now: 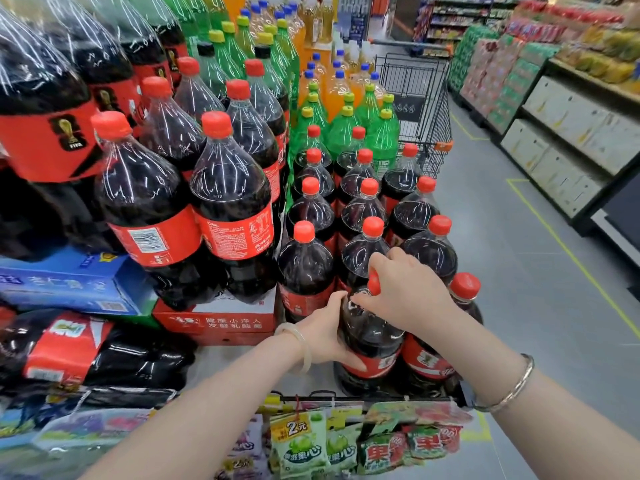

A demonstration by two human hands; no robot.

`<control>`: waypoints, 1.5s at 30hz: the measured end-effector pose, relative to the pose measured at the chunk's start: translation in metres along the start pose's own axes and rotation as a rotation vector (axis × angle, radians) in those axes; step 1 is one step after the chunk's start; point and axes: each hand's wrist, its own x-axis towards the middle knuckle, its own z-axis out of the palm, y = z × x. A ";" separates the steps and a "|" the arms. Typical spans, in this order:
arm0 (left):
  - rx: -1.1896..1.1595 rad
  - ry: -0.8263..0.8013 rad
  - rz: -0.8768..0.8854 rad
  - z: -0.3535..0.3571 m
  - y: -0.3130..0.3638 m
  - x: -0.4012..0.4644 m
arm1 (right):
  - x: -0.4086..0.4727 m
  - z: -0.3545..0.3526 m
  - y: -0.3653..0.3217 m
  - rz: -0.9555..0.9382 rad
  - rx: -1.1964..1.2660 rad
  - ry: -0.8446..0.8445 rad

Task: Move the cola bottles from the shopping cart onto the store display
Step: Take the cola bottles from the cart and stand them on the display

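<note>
Nearest to the camera, snack packets (346,441) hang from a rail below the forearms. Just above them, both hands grasp one cola bottle (372,336), which stands upright at the near edge of a group of cola bottles (353,216). The left hand (323,336) wraps around the side of the bottle, at its shoulder and red label. The right hand (405,289) closes over the neck, and its fingers cover most of the red cap (374,282). Each wrist carries a bangle. To the left, two bottles (194,209) stand on a red carton (221,322) of the display. Farther back come green bottles (360,129), then orange ones, and an empty wire cart (415,109) in the aisle.
</note>
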 end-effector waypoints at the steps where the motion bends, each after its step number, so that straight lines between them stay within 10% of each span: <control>1: 0.002 -0.002 0.002 -0.001 -0.001 0.000 | 0.000 0.000 -0.001 -0.002 -0.014 0.002; 9: 0.000 0.064 0.006 -0.023 -0.015 -0.018 | 0.011 -0.023 -0.033 -0.151 0.046 0.213; 17: -0.027 0.244 -0.085 -0.069 -0.074 -0.073 | 0.029 -0.015 -0.135 -0.413 0.252 0.068; 32: -0.273 1.138 -0.480 -0.154 -0.252 -0.224 | 0.072 0.069 -0.363 -0.600 0.227 -0.169; 45: -0.370 0.903 -0.751 -0.172 -0.314 -0.226 | 0.116 0.134 -0.460 -0.623 0.140 -0.285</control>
